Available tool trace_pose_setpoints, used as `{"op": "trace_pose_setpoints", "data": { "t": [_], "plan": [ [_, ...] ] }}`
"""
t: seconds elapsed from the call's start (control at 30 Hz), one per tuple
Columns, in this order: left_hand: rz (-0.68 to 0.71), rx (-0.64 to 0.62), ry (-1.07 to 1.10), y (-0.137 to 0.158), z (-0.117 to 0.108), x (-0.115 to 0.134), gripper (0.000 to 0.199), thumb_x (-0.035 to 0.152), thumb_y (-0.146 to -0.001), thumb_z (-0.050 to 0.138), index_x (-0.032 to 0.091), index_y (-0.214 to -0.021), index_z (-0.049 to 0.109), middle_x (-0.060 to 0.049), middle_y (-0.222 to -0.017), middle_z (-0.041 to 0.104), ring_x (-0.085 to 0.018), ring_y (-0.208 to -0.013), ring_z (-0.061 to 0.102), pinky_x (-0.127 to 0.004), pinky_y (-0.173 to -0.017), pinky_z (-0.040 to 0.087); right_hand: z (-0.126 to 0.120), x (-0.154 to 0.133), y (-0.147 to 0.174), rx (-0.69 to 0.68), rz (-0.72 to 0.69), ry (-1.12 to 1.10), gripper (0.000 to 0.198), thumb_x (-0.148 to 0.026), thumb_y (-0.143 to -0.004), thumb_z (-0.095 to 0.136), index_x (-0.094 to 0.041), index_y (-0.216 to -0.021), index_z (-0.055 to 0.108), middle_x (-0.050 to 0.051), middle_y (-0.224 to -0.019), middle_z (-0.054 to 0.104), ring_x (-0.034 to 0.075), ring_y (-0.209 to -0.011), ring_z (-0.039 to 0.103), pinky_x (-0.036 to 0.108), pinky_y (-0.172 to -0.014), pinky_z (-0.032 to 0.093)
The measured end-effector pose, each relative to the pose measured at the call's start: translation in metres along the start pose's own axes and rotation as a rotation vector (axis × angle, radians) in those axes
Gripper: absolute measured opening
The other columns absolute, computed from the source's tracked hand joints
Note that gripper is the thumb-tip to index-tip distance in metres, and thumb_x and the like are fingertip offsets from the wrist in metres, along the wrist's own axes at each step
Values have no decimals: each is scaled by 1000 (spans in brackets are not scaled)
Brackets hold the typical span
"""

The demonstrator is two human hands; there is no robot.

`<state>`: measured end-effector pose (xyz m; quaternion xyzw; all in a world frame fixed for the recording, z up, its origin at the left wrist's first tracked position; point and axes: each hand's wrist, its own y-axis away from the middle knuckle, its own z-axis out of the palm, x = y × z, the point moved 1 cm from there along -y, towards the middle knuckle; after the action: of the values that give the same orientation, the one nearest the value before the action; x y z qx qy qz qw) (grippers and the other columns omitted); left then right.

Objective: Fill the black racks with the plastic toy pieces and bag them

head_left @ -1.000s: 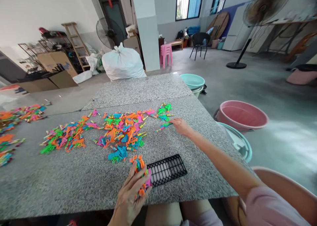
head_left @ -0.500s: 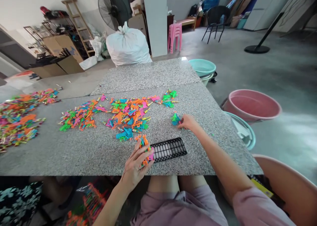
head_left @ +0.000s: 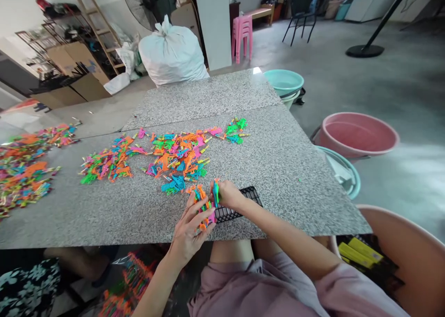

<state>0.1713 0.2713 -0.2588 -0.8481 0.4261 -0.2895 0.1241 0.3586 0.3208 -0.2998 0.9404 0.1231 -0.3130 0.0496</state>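
My left hand [head_left: 189,224] curves around a packed row of small orange, green, blue and pink plastic toys [head_left: 202,201] at the left end of a black grid rack [head_left: 251,197]. Its fingers press on the row from the left and the near side. Close beside them, my right hand [head_left: 227,194] pinches green and blue plastic toys [head_left: 216,193] over the rack, just right of the row. The right hand and forearm cover part of the rack. Whether the pinched toys sit in the grid's cells cannot be made out.
Loose plastic toys form a pile [head_left: 182,155] beyond my left hand, with further piles [head_left: 109,159] to the left. A small green group [head_left: 236,129] lies behind. Tubs, including a pink one [head_left: 359,134], stand beyond the speckled tabletop's [head_left: 295,192] right edge. A white sack [head_left: 174,55] stands behind.
My right hand has moved left and nearer, carrying the green and blue toys from the tabletop to the rack. My left hand stays on the row. The view has shifted slightly.
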Motion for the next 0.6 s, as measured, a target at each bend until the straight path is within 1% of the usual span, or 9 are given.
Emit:
{"op": "trace_pose_setpoints", "data": {
  "t": [0.07,0.13,0.2,0.3,0.4,0.43,0.5,0.53,0.6],
  "plan": [
    [-3,6,-6,-2,1,2,34,19,-90,63,23,-123,61,-10,-136,57,-29,-146,28,-47,-109,46,-6,-5,-3,-67,-56,75,30,-22,-87,59,-17,-116,66,11,-92,73,23,-86,69,28,-75,47],
    [26,27,-44,-5,0,4,33,18,-89,63,23,-122,61,-10,-137,57,-30,-146,28,-49,-110,43,-8,-11,-3,-110,-88,110,31,-22,-90,55,-21,-118,66,10,-92,73,24,-87,69,28,-74,47],
    [75,37,-125,-10,0,5,33,18,-88,65,24,-121,62,-7,-133,62,-31,-146,27,-54,-114,35,-7,-17,0,-119,-97,118,29,-23,-90,53,-21,-115,67,9,-92,73,24,-88,69,28,-74,47],
    [115,2,-204,-16,-2,4,31,20,-87,66,25,-117,61,-3,-124,68,-31,-146,28,-57,-116,26,-4,-12,0,-124,-119,89,34,-22,-89,55,-19,-121,63,9,-91,72,23,-87,68,29,-74,48],
    [105,-45,-144,-17,-3,0,27,22,-89,64,23,-116,60,-4,-126,67,-29,-146,27,-52,-113,37,-19,17,-17,-86,-204,46,44,-17,-81,64,-19,-125,60,8,-111,68,21,-105,63,28,-88,48],
    [99,-57,-120,-17,-3,-2,28,22,-89,63,23,-116,59,-4,-127,66,-28,-147,27,-50,-110,42,-30,33,-27,-18,-173,66,47,-16,-80,66,-19,-126,59,9,-124,63,21,-115,58,29,-95,45],
    [92,-68,-94,-15,-2,-4,28,22,-89,62,23,-117,58,-3,-129,65,-27,-147,26,-49,-105,49,-56,66,-49,198,100,195,50,-20,-87,61,-16,-136,50,14,-143,48,24,-131,44,34,-104,40],
    [93,-65,-90,-14,-1,-5,28,22,-89,61,23,-117,58,-4,-128,65,-27,-147,27,-48,-103,51,-66,80,-58,239,222,274,52,-22,-91,56,-16,-142,45,16,-148,41,27,-136,38,38,-105,39],
    [97,-47,-88,-12,2,-7,26,22,-89,61,23,-116,58,-4,-126,66,-27,-145,30,-47,-99,54,-78,98,-70,229,323,375,46,-25,-97,48,-16,-142,45,18,-148,41,30,-136,37,43,-104,39]
  ]
}}
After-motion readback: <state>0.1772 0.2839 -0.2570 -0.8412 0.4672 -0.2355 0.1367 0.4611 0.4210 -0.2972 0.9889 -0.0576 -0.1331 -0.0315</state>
